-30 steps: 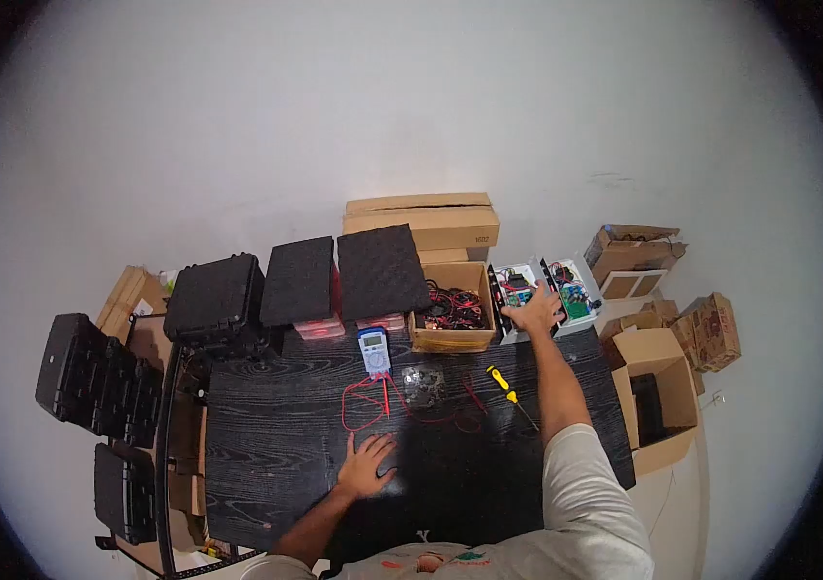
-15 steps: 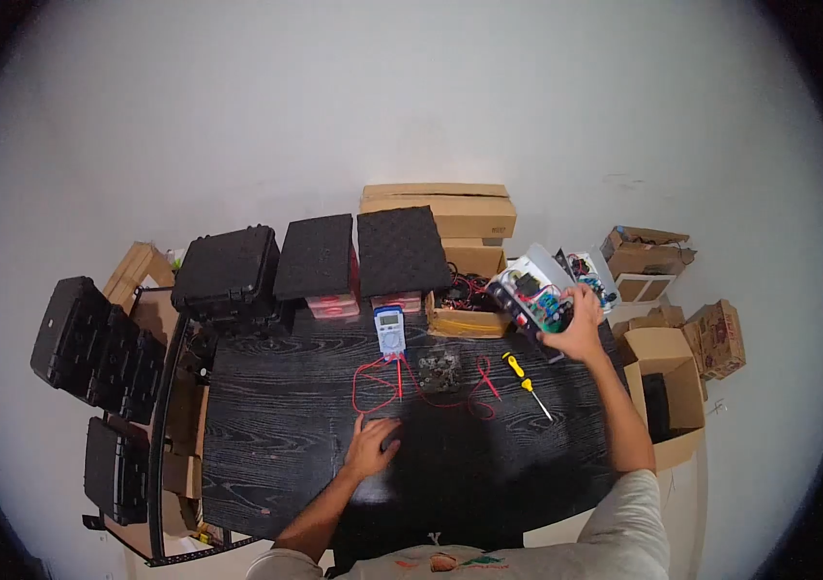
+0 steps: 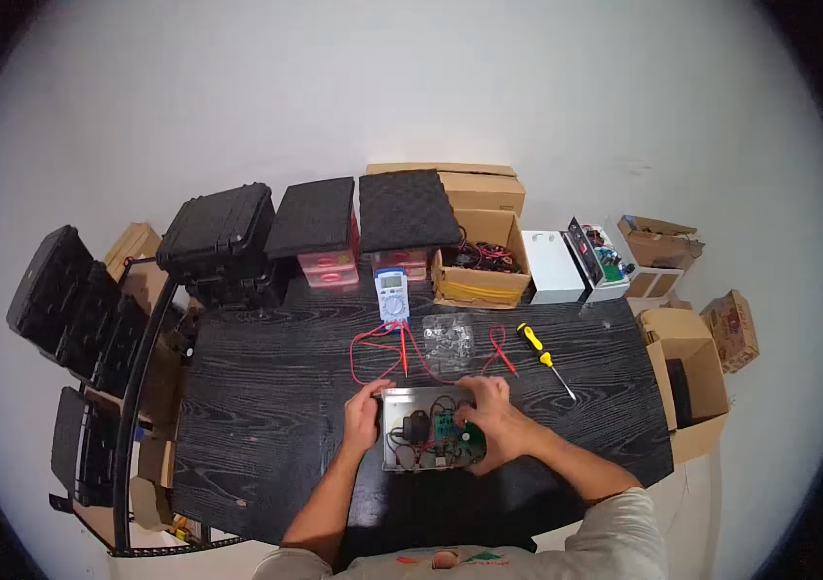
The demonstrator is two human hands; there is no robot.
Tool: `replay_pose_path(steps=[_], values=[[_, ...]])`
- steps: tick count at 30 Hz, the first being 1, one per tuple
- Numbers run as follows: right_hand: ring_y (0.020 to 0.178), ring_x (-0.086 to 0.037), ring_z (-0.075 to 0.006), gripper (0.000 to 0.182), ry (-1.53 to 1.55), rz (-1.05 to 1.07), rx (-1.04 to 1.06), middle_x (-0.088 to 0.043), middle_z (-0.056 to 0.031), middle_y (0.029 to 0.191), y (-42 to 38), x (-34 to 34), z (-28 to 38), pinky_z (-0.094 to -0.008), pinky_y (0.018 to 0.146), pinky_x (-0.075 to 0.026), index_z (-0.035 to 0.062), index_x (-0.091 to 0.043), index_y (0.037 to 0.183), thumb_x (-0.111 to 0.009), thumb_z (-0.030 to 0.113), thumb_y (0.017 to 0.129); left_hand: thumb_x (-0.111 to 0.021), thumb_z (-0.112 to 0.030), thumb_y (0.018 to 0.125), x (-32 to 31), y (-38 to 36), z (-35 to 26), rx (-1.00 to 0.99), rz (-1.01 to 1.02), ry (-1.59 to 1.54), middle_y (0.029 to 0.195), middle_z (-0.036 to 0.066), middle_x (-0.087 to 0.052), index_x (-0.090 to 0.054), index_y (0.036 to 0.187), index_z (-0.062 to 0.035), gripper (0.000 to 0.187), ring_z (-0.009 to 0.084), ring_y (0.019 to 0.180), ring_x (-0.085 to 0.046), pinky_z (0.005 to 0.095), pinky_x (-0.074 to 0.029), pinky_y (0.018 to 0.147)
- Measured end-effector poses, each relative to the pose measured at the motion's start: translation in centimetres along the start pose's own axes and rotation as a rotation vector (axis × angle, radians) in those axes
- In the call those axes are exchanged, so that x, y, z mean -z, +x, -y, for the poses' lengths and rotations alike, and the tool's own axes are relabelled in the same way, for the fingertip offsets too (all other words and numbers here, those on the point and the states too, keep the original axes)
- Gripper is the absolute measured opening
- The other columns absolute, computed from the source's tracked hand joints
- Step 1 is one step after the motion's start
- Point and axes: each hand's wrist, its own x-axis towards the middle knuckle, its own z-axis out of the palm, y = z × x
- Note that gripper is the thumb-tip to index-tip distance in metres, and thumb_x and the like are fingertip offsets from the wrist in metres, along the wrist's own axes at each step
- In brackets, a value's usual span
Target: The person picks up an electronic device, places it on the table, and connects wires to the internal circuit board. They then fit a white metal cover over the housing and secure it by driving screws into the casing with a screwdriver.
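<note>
An open metal electronics case (image 3: pixel 418 396) rests at the near middle of the table, in front of my body. Inside it a black transformer (image 3: pixel 416 427), a green circuit board (image 3: pixel 447 425) and red and black wires show. My left hand (image 3: pixel 361 418) holds the left wall, thumb on the top edge. Wrapped over the right end is my right hand (image 3: pixel 497 418), its fingers reaching inside the rim. Just beyond the case lie a clear tray of small parts (image 3: pixel 448 343) and a blue-and-white multimeter (image 3: pixel 393 298) with red leads.
A yellow-handled screwdriver (image 3: pixel 547 361) lies to the right. Along the back stand black hard cases (image 3: pixel 218 232), foam-topped drawer boxes (image 3: pixel 329 266), a cardboard box of cables (image 3: pixel 479 285), a white metal cover (image 3: pixel 554 266) and another open electronics unit (image 3: pixel 610 266). An open carton (image 3: pixel 697 416) sits beyond the right edge.
My right hand has brought the electronics case from the back right to the near middle and set it down. My left hand has come onto its left side. The view has shifted slightly.
</note>
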Motion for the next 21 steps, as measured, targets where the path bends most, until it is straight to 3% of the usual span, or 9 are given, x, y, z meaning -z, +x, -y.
replay_pose_path(steps=[3,4,13,21], values=[[0.144,-0.031,-0.0454,0.085,0.000,-0.038,0.019,-0.038,-0.0273,0.152,-0.8,-2.2,-0.7,-0.0596,0.116,-0.020,0.0083,-0.070,0.112,-0.095,0.045,0.040,-0.067,-0.028,0.100,0.6,-0.7,0.0,0.098,0.131,0.328,0.085,0.013,-0.074,-0.073,0.120,-0.0035,0.032,0.0142,0.076,-0.070,0.0316,-0.054,0.070],[0.144,-0.031,-0.0454,0.084,0.006,-0.029,0.013,-0.038,-0.0273,0.152,-0.9,-2.2,-0.7,-0.0597,0.116,-0.020,0.0083,-0.070,0.111,-0.095,0.045,0.040,-0.072,-0.014,0.093,-0.1,-0.3,-0.7,0.011,0.065,0.314,0.072,0.010,-0.069,-0.075,0.113,-0.0061,0.021,0.0104,0.063,-0.064,0.0296,-0.050,0.060],[0.144,-0.032,-0.0456,0.079,0.051,-0.011,0.009,-0.039,-0.0262,0.150,-1.8,-2.7,-0.5,-0.0600,0.114,-0.022,0.0100,-0.068,0.108,-0.095,0.043,0.041,-0.071,-0.017,0.095,0.1,-0.3,-2.6,0.034,0.166,0.479,0.085,0.015,-0.077,-0.076,0.102,-0.0023,0.017,0.0185,0.074,-0.075,0.0340,-0.055,0.066],[0.143,-0.035,-0.0455,0.078,0.027,-0.046,0.020,-0.041,-0.0271,0.149,-1.8,-3.5,-0.5,-0.0601,0.112,-0.023,0.0118,-0.065,0.107,-0.095,0.041,0.042,-0.069,-0.018,0.097,0.5,-0.1,-2.0,-0.003,0.197,0.467,0.082,0.017,-0.075,-0.075,0.102,-0.0014,0.018,0.0216,0.068,-0.074,0.0341,-0.054,0.062]])
